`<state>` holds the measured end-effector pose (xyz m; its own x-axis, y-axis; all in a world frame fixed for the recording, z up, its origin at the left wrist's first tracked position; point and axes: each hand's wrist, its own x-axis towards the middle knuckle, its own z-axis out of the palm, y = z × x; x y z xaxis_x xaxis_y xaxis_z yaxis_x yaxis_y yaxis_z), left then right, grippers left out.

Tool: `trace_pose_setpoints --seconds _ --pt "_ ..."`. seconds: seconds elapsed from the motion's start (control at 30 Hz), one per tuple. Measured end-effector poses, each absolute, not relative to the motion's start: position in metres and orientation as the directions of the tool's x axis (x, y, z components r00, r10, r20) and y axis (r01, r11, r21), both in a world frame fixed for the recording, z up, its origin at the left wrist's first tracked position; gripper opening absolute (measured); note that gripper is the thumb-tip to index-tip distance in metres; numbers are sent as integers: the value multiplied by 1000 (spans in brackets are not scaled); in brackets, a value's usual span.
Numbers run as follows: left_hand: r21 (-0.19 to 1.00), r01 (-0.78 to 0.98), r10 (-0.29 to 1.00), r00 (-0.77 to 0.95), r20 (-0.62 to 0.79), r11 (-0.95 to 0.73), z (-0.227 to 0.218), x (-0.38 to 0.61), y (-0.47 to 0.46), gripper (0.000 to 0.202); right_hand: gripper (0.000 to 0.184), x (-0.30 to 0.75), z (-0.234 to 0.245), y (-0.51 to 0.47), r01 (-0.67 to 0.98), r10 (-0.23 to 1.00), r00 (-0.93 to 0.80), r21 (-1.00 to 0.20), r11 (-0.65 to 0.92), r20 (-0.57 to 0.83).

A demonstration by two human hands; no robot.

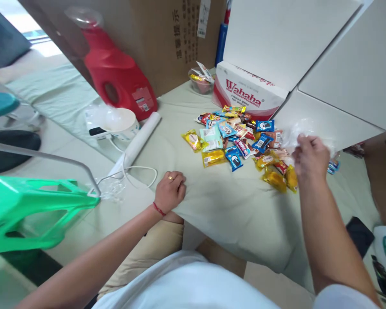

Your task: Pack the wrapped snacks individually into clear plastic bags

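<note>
My left hand [170, 190] rests at the near edge of the cloth-covered table, fingers curled into a loose fist, with a ring and a red wrist cord. Nothing shows in it. My right hand [310, 156] is closed on clear plastic [302, 128], thin and slightly blurred; whether it is a bag or a container I cannot tell. It hangs just right of a spread pile of wrapped snacks [241, 133]. Yellow packets [274, 179] lie close to the right hand, and small blue packets [234, 159] are at the pile's near side.
A Wahaha carton [247, 92] stands behind the pile, beside a clear bowl [201, 81] with packets. To the left are a red jug [119, 73], a paper roll [137, 143], a white cable [138, 167] and a green stool [35, 210]. White boxes [283, 38] rise behind.
</note>
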<state>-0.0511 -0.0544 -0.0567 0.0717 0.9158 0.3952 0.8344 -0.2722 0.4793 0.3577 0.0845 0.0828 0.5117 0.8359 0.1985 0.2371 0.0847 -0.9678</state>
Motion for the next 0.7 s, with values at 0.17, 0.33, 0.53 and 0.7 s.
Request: trace_pose_setpoints --seconds 0.17,0.33,0.53,0.7 --pt "974 211 989 -141 -55 84 -29 -27 -65 31 52 254 19 -50 -485 945 123 -849 -209 -302" --pt "825 -315 875 291 -385 468 -11 21 -82 66 47 206 -19 -115 -545 920 108 -797 -261 -375" --pt "967 -112 973 -13 -232 229 -14 53 -94 60 37 219 -22 -124 -172 930 298 -970 -170 -215" --pt "856 -325 908 261 -327 402 -17 59 -97 57 38 219 -14 -125 -301 940 214 -933 -197 -267"
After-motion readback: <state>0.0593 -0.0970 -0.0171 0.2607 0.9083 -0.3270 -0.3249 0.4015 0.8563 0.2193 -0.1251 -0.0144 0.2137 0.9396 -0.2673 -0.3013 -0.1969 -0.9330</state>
